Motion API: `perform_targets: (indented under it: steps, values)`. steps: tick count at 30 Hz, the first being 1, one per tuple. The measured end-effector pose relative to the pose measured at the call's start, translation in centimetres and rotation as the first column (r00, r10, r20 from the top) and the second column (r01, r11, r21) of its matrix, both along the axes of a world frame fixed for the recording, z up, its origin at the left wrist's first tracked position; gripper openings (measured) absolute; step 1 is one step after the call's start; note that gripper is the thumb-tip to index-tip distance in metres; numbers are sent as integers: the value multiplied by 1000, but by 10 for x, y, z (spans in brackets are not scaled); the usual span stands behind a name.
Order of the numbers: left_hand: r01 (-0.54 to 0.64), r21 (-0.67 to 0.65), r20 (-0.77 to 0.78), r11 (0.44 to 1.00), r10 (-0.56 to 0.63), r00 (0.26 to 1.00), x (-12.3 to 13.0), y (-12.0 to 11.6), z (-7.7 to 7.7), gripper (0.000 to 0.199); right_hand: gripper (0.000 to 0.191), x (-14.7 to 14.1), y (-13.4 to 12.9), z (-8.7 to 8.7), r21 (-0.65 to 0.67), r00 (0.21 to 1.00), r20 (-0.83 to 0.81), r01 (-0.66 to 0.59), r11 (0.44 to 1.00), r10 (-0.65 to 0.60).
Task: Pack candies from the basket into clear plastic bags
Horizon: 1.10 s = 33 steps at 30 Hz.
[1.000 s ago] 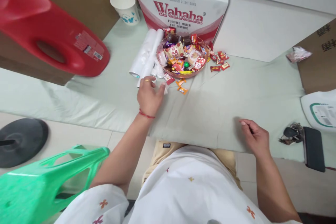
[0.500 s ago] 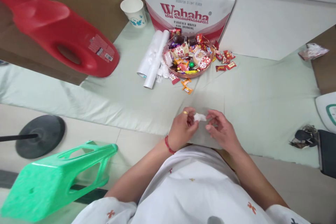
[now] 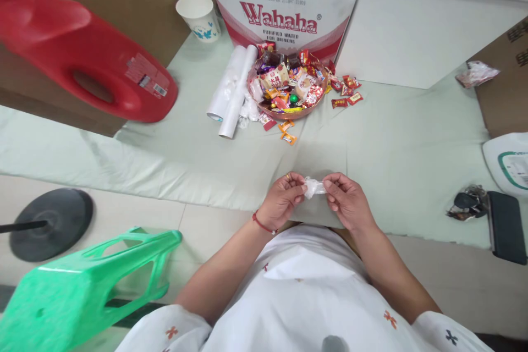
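A small crumpled piece of clear plastic film (image 3: 314, 187) is stretched between my hands, just above the table's front edge. My left hand (image 3: 286, 197) pinches its bunched, whitish end between thumb and fingers. At the other end, the thumb and forefinger of my right hand (image 3: 347, 198) grip a flatter strip. Whether it is a bag or a wrapper I cannot tell. Farther back on the table lie two orange-wrapped sweets (image 3: 287, 132), in front of a pink-rimmed bowl of wrapped sweets (image 3: 284, 114).
White plastic rolls (image 3: 237, 96) lie left of the bowl, near a paper cup (image 3: 200, 19) and a red jug (image 3: 136, 80). Behind stands a Wahaha box (image 3: 284, 11). Keys (image 3: 468, 202) and a dark phone (image 3: 507, 225) lie at right. A green stool (image 3: 91, 286) stands on the floor.
My right hand has closed on the film's free end, where its fingers were apart before. The film now looks more drawn out. The whole view has shifted slightly.
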<state>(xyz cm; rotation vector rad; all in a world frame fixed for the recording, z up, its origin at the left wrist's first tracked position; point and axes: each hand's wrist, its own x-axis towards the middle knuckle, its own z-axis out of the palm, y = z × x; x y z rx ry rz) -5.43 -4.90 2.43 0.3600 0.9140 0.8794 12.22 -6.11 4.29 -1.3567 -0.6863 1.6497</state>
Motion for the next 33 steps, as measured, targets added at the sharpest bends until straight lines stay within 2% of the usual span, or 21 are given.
perform_targets:
  steps: [3, 5, 8, 10, 13, 15, 17, 21, 25, 30, 33]
  values:
    - [-20, -5, 51, 1000, 20, 998, -2, 0, -1, 45, 37, 0, 0, -1, 7, 1000, -12, -14, 1000, 14]
    - [-8, 18, 27, 1000, 7, 1000, -3, -2, -3, 46, 37, 1, 0, -2, 22, 1000, -10, -25, 999, 25]
    - [-1, 143, -166, 990, 25, 986, -2, -8, -7, 43, 35, 3, -1, -3, 55, 999, 36, -15, 998, 13]
    - [23, 297, -357, 955, 89, 930, 0, -13, -8, 42, 32, 4, -2, -2, 85, 996, 86, 1, 996, -9]
    - [157, 490, -586, 857, 191, 787, 5, -19, -5, 43, 29, 6, -5, 0, 123, 989, 145, -3, 992, -15]
    - [245, 540, -669, 805, 234, 705, 8, -19, -2, 31, 28, 6, -7, 0, 141, 987, 163, -18, 990, -5]
    - [276, 533, -706, 800, 240, 666, 10, -17, -1, 15, 26, 7, -9, 0, 154, 984, 178, -19, 988, -9]
    - [217, 445, -717, 869, 200, 668, 11, -12, 0, 17, 24, 10, -14, -5, 161, 978, 201, 30, 987, -63]
    - [153, 376, -664, 914, 151, 732, 11, -11, -4, 22, 22, 15, -18, -9, 169, 973, 201, 77, 983, -111]
    - [54, 361, -610, 931, 192, 769, 7, -7, -13, 25, 21, 24, -23, -11, 194, 961, 232, 105, 975, -149]
    - [20, 359, -560, 933, 198, 804, 5, -5, -12, 32, 19, 32, -25, -11, 252, 951, 255, 112, 961, -177]
